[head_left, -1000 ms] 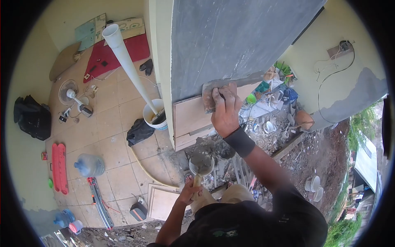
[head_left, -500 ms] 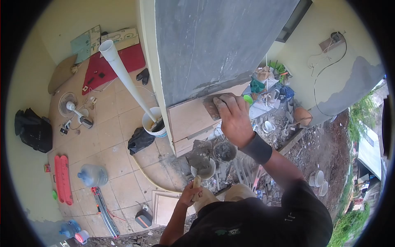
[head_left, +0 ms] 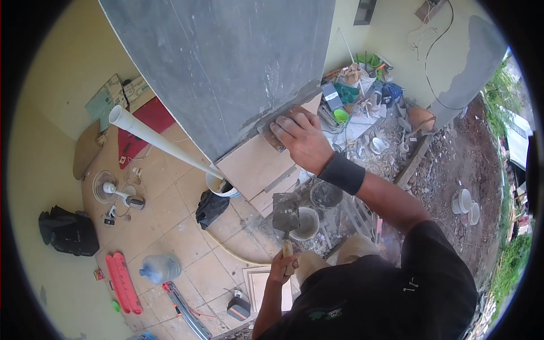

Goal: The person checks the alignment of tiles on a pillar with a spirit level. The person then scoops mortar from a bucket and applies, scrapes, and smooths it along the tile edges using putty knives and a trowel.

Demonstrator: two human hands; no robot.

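We seem to be at the rubbing step — our right hand [head_left: 304, 143] has its fingers tight on a flat block [head_left: 268, 134] where the grey wall [head_left: 226, 68] meets the tan board [head_left: 254, 166], our left hand [head_left: 281, 267] grips a trowel [head_left: 285, 212] — and the next rub likely needs steady pushing.

I see a pale-handled trowel [head_left: 285, 212], its squarish blade mortar-smeared and pointing away; a flat, brown float [head_left: 264, 131] overlaps the tan panel's [head_left: 249, 168] upper edge.
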